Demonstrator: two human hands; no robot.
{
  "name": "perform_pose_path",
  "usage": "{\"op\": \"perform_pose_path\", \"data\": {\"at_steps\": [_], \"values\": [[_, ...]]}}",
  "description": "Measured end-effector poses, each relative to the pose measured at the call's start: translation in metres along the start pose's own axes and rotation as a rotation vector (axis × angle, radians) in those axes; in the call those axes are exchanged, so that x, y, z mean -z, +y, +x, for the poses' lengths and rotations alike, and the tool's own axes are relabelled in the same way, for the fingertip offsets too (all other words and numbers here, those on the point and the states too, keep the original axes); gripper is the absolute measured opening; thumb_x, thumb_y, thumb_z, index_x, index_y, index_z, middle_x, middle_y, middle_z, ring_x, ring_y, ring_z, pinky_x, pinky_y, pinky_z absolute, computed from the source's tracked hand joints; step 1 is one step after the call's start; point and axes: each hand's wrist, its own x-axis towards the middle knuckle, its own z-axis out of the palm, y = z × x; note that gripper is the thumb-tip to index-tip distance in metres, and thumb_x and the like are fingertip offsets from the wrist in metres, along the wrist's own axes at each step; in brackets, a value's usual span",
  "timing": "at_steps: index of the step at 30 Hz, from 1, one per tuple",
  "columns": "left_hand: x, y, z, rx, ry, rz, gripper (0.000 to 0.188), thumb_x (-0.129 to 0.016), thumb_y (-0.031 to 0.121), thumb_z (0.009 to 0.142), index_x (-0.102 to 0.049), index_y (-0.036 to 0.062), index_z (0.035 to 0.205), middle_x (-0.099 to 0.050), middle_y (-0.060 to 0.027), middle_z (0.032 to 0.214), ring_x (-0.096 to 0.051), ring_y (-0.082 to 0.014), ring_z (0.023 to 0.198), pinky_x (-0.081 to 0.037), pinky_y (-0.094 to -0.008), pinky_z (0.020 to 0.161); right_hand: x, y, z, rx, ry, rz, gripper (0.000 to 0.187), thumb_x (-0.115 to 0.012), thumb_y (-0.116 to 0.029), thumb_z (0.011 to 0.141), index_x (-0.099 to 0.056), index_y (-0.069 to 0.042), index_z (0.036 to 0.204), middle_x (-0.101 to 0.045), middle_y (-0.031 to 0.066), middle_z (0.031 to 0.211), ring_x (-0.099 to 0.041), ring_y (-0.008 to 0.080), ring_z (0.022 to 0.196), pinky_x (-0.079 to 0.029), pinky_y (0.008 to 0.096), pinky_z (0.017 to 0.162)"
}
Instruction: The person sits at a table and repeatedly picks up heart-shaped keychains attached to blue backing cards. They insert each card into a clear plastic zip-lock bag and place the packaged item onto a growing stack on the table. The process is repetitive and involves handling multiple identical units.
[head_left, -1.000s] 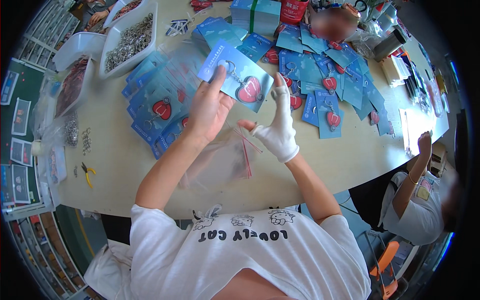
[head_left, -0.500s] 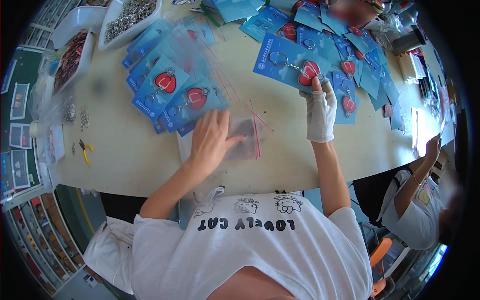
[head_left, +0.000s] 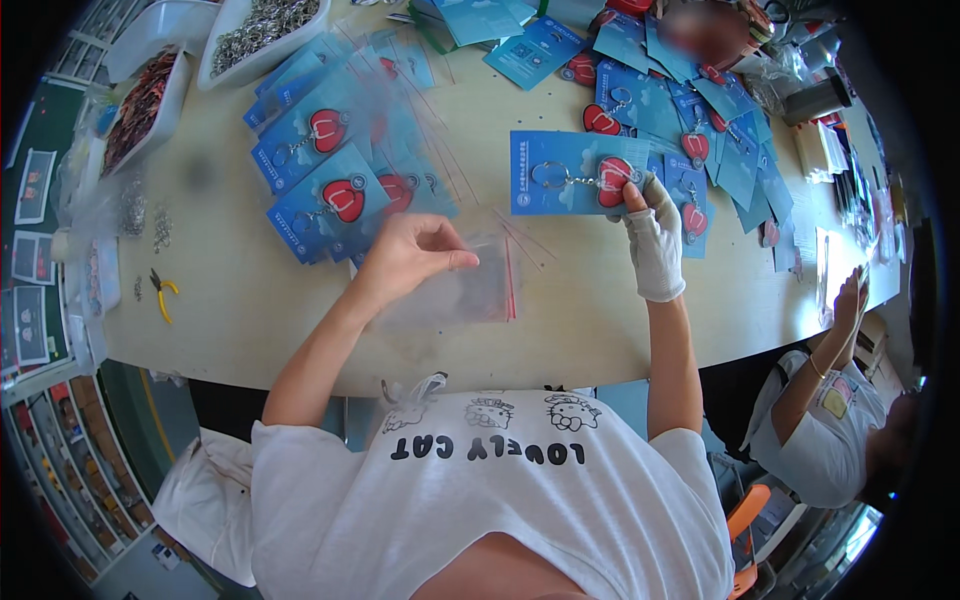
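My right hand (head_left: 655, 240), in a white glove with bare fingertips, grips the right end of a blue card (head_left: 600, 145). On that card lies a keychain with a red heart-like charm (head_left: 616, 180), a short chain and a split ring; my thumb presses on the charm's edge. My left hand (head_left: 415, 255) is bare, its thumb and index finger pinched at a clear zip bag (head_left: 475, 295) with a red strip along its right edge. Just beyond the left hand, several bagged cards with keychains (head_left: 330, 200) overlap in a pile.
More blue cards with red keychains (head_left: 740, 150) are heaped at the far right. White bins of metal rings (head_left: 262, 40) and red pieces (head_left: 150, 110) stand at the far left. Yellow-handled pliers (head_left: 164, 298) lie at left. Another person's hand (head_left: 850, 300) works at the right edge.
The card in my right hand has come nearer and levelled out. My left hand has moved slightly left, its fingers curling from spread into a pinch. One bagged card on the pile has shifted nearer.
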Motion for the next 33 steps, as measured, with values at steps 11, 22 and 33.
{"op": "perform_pose_path", "data": {"at_steps": [11, 22, 33], "values": [[-0.001, 0.012, 0.006, 0.121, -0.057, -0.217, 0.016, -0.078, 0.01, 0.076, -0.066, -0.0014, 0.079, -0.066, -0.0077, 0.072, -0.062, -0.0122, 0.067, -0.046, -0.0232, 0.062, 0.01, -0.017, 0.0, -0.035, -0.097, -0.049, 0.031, -0.059, -0.032, 0.094, -0.06, -0.003, 0.106, -0.061, -0.0015, 0.086, -0.051, 0.0058, 0.074, -0.041, 0.0216, 0.068], [-0.002, 0.01, 0.011, 0.123, -0.067, -0.258, 0.016, -0.079, 0.011, 0.077, -0.067, 0.0005, 0.08, -0.067, -0.0065, 0.072, -0.062, -0.0106, 0.066, -0.045, -0.0224, 0.061, 0.019, -0.03, 0.007, -0.051, -0.178, -0.13, 0.029, -0.061, -0.03, 0.093, -0.061, -0.004, 0.104, -0.06, -0.0024, 0.084, -0.051, 0.005, 0.074, -0.042, 0.0207, 0.066], [-0.017, 0.011, 0.021, 0.022, -0.138, -0.108, 0.021, -0.077, 0.012, 0.079, -0.071, -0.002, 0.093, -0.07, -0.0048, 0.08, -0.062, -0.0054, 0.07, -0.046, -0.0203, 0.061, 0.016, -0.01, 0.009, -0.166, -0.471, -0.279, 0.041, -0.064, -0.023, 0.09, -0.055, 0.005, 0.117, -0.063, 0.0026, 0.09, -0.055, 0.0066, 0.077, -0.047, 0.0237, 0.067]]}}
